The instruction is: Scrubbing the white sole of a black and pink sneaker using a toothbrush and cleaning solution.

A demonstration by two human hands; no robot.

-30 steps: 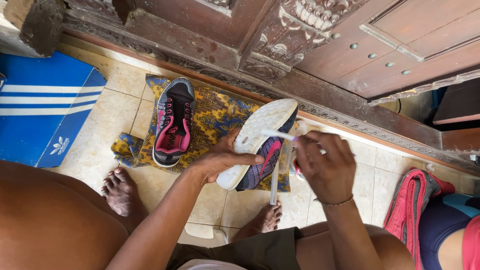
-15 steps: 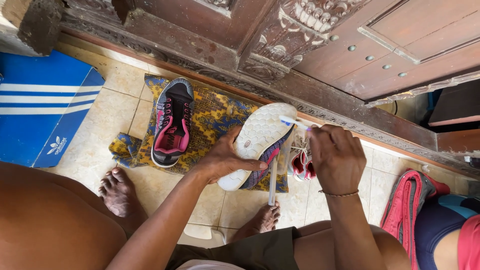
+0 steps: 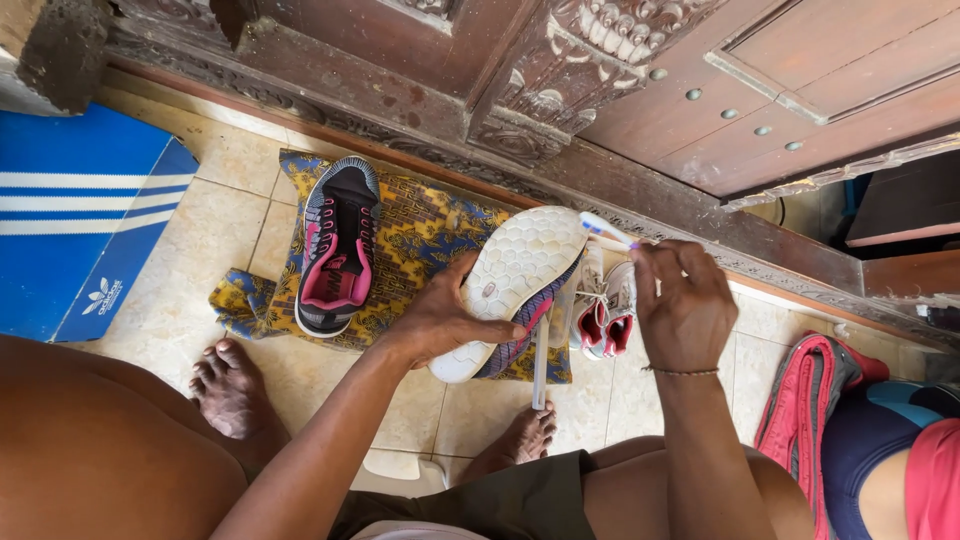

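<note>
Shoe-cleaning at a carved wooden doorway: the left hand (image 3: pixel 440 325) grips an upturned running shoe (image 3: pixel 515 285), white sole skyward, over a patterned cloth (image 3: pixel 425 235). The right hand (image 3: pixel 685 310) pinches a toothbrush (image 3: pixel 607 230) at the toe. Short, firm strokes with the shoe braced steady would serve best.

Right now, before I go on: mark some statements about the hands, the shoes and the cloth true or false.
1. The left hand holds a shoe with its white sole turned up. True.
2. The right hand holds a toothbrush. True.
3. The black and pink shoe lies on bare tile. False: it lies on the patterned cloth.
4. The toothbrush bristles press on the blue box. False: the box lies far left, untouched.
5. A small pink and white shoe lies below the right hand. True.
</note>
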